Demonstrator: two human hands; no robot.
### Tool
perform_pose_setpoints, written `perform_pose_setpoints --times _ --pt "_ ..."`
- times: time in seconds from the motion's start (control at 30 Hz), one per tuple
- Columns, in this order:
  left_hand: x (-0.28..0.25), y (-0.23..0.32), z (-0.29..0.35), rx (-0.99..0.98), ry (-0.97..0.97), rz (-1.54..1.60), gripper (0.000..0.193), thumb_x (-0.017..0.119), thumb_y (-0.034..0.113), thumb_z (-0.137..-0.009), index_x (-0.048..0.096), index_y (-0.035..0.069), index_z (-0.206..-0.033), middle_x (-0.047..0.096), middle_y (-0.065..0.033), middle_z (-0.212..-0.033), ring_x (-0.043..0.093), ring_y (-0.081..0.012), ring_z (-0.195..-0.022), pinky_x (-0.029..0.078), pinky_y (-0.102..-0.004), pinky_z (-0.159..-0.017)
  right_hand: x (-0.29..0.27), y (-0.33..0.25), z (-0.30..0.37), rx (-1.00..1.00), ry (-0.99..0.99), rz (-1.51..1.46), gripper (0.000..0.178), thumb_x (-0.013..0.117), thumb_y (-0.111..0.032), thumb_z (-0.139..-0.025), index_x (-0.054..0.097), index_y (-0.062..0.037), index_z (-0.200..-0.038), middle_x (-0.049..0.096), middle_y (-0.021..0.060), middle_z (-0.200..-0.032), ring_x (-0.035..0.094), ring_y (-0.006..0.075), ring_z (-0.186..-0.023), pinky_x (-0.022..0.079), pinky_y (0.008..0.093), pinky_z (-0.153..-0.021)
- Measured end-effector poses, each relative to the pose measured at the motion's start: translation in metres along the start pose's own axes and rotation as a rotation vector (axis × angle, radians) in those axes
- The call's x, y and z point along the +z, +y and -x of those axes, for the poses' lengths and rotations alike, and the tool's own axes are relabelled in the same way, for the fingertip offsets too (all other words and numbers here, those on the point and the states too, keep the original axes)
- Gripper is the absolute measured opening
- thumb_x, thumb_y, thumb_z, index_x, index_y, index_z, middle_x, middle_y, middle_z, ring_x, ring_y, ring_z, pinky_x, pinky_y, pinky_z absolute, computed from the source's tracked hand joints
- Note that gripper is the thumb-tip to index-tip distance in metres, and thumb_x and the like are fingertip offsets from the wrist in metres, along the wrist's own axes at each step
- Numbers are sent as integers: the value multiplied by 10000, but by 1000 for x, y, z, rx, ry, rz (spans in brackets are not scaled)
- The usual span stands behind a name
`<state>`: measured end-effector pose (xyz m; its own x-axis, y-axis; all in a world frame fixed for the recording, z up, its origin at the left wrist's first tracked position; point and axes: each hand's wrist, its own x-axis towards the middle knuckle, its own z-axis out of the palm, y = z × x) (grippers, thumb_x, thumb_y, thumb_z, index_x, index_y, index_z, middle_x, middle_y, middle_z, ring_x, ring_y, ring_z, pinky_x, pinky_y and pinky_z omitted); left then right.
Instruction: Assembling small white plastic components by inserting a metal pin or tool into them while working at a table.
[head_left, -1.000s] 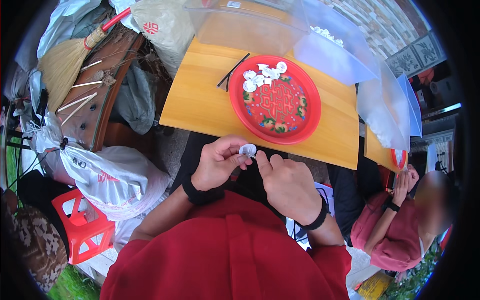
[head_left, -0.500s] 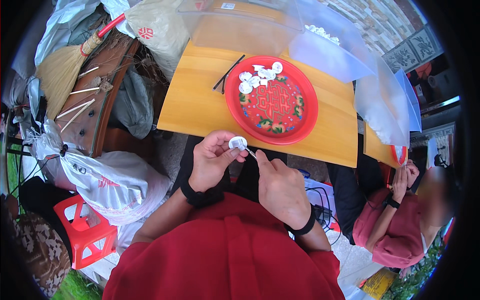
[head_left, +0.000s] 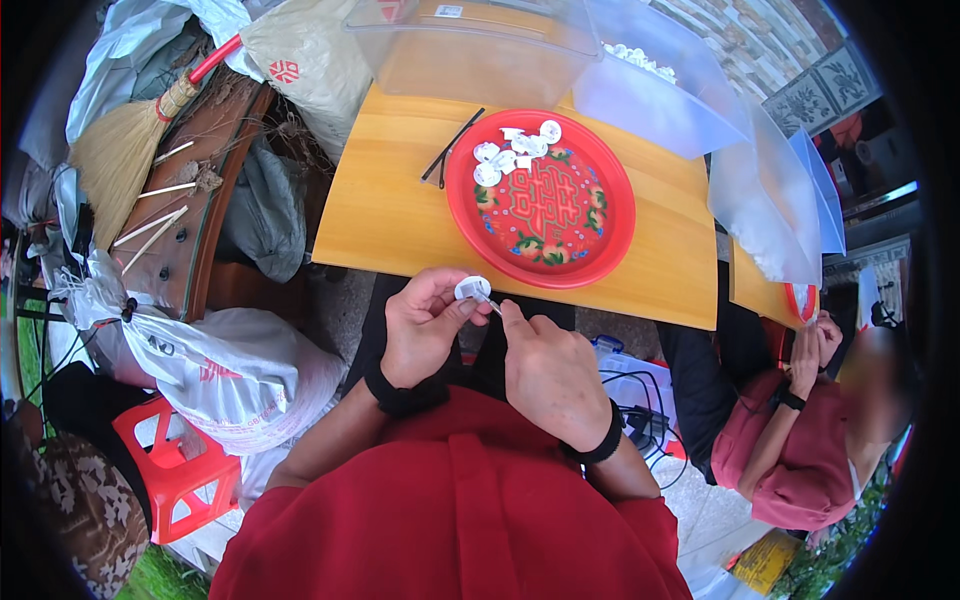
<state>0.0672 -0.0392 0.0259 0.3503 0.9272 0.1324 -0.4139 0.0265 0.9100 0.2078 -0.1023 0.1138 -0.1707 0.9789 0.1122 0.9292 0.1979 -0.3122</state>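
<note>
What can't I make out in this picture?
In the head view:
Handle of the thin tool: hidden by the right hand.
Fine detail on the white round piece: too small, partly covered by the left hand.
Far end of the clear bin: cut off by the upper edge.

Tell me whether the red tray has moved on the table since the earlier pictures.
No, not visibly: against the table, the tray shows no shift either way, with the black sticks still at its left; only the view has shifted slightly.

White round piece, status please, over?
Left hand pinching white round piece. Right hand holding thin tool at its edge. Nothing visibly blocking either.
</note>
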Motion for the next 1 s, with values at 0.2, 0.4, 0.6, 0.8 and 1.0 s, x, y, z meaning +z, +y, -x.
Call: perform_pose_setpoints --times 0.2,0.4,0.6,0.8,1.0 --pt "0 -5 3 -4 -37 -110 227 520 -92 -839 510 -41 -1060 603 -129 -979 619 -167 -822 525 -276 -704 -2 5 -10 -23 -159 -40 257 546 -41 -699 522 66 -931 566 172 -650 602 305 -555 484 376 -499" --pt "3 -3 -2 -60 1 -104 221 512 -96 -842 509 -41 -1057 606 -129 -969 620 -164 -831 528 -279 -720 -6 0 -10 24 -220 37 239 531 -30 -702 508 84 -911 574 189 -665 607 323 -577 492 381 -520" --pt "3 -1 -3 38 79 -104 225 525 -96 -833 510 -48 -1052 610 -138 -962 625 -175 -820 536 -283 -708 -20 -2 -4 27 -123 35 335 536 -19 -685 505 96 -998 566 184 -667 598 315 -574 492 385 -527" --pt "-4 7 -5 -121 -16 277 257 535 -50 -842 514 -28 -1098 607 -165 -995 632 -188 -810 534 -277 -690 -14 12 6 121 67 -195 301 549 -33 -767 534 50 -1056 547 164 -665 568 344 -577 464 413 -522" --pt "-5 11 -6 -127 -59 339 289 514 -27 -861 503 -22 -1150 594 -202 -1050 629 -187 -827 532 -270 -699 -11 11 10 85 61 -207 313 553 -30 -763 535 48 -1066 547 164 -668 565 337 -572 457 418 -518"
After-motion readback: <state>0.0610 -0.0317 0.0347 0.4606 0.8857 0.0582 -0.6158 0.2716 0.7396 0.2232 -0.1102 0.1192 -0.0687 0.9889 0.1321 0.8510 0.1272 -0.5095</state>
